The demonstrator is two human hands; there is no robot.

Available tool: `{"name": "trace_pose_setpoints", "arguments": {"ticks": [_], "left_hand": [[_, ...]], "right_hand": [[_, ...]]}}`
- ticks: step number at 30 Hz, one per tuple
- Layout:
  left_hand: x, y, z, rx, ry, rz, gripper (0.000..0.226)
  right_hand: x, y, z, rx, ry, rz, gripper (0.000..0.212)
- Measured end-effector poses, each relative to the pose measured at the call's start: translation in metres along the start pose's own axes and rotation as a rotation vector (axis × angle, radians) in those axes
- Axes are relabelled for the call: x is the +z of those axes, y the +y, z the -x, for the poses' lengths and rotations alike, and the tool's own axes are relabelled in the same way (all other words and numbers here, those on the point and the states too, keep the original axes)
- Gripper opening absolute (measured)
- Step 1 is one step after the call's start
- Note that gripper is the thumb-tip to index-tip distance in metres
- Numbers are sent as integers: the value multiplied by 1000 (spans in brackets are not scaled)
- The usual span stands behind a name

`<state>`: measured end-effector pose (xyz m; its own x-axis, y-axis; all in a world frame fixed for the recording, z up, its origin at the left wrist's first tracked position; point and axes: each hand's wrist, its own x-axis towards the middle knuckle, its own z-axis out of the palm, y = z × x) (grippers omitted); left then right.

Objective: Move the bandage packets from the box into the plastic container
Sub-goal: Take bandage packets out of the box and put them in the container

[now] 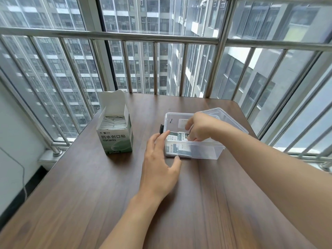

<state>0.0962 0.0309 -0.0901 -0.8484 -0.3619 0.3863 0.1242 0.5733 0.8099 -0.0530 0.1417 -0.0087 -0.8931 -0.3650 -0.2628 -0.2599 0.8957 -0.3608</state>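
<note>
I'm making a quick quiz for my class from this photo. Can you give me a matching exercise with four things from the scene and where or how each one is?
Things:
1. box
2. plastic container
3. left hand
4. right hand

Places or states:
A. reaching down inside the container, on the packets
B. clear, standing on the table, some packets in it
C. resting against the container's outer near-left corner
D. flap open, standing left of the container, packets upright inside

Pairs: 1-D, 2-B, 3-C, 4-A
</note>
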Motion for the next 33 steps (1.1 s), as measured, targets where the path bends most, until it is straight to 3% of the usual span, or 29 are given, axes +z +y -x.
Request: {"name": "trace_pose_setpoints", "arguments": {"ticks": [4, 7, 11, 14, 17, 20, 24, 27, 28, 31, 33], "left_hand": [[-1, 1, 0, 2, 3, 5, 73], [-12, 13, -2, 32, 67, 6, 71], [-66, 31, -14, 60, 480, 47, 53], [-114, 13, -33, -45, 703, 100, 51], [-130, -11, -51, -335, 424, 189, 72], [-125, -25, -64, -451, 186, 343, 67], [-117, -39, -76, -513, 210, 440, 36], [-108, -40, -73, -526, 273, 406, 22], [-105, -40, -71, -522, 289, 414, 24], [-95, -48, -67, -501, 345, 471, 62], [-94, -46, -64, -484, 377, 496, 58]], "right_hand": [[-7, 1, 6, 16, -6, -99, 33], [-25, -10, 21, -72, 67, -231, 26], [-40, -58, 58, -482, 224, -463, 14], [-37, -103, 80, -804, 283, -341, 13], [-25, -139, 73, -938, 296, 25, 16], [-7, -164, 49, -883, 264, 366, 19], [2, -170, 28, -716, 273, 472, 40], [6, -169, 18, -638, 239, 449, 40], [8, -169, 15, -619, 219, 425, 35], [16, -171, 8, -581, 185, 344, 33], [23, -173, 7, -552, 194, 299, 38]]}}
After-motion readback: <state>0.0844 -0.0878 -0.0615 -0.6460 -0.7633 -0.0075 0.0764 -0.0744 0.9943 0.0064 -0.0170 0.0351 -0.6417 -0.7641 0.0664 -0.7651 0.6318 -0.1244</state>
